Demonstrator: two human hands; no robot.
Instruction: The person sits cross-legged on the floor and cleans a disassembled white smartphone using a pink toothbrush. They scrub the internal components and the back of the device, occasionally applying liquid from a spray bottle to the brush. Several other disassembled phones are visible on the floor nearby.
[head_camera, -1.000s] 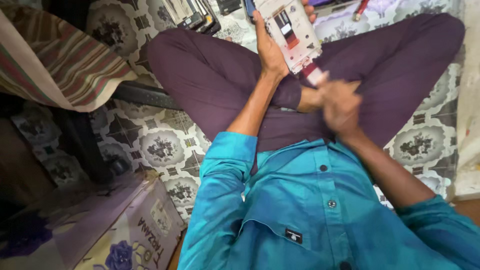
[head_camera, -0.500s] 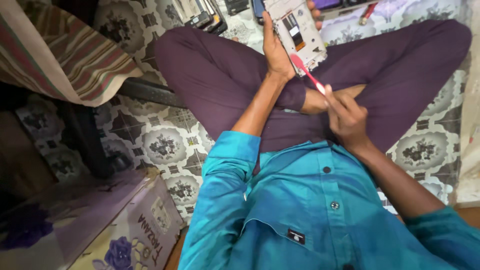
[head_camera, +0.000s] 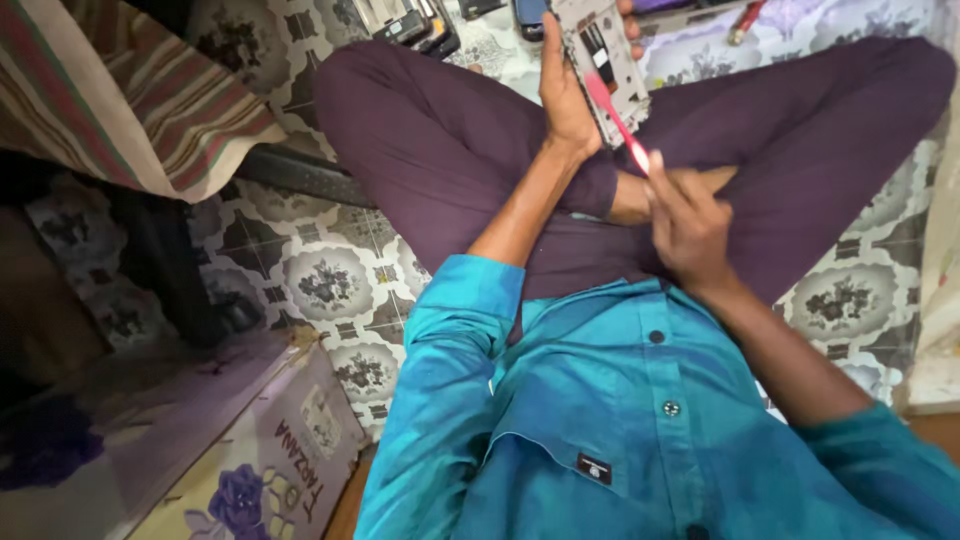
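Note:
I sit cross-legged on a patterned floor in dark purple trousers and a teal shirt. My left hand (head_camera: 572, 95) holds an opened phone body (head_camera: 603, 62) upright above my lap, its inner parts facing me. My right hand (head_camera: 690, 220) grips a pink brush (head_camera: 618, 122) by its handle, and the brush slants up so its tip lies on the phone's inner face. The top of the phone is cut off by the frame's upper edge.
Several dark phone parts and tools (head_camera: 410, 22) lie on the floor beyond my knees, with a red-handled tool (head_camera: 745, 22) at the upper right. A striped cloth (head_camera: 120, 90) hangs at the left. A flowered cardboard box (head_camera: 250, 450) stands at the lower left.
My right hand has risen from my lap and brought the pink brush up onto the phone's inner face. My left hand has kept the phone in nearly the same place.

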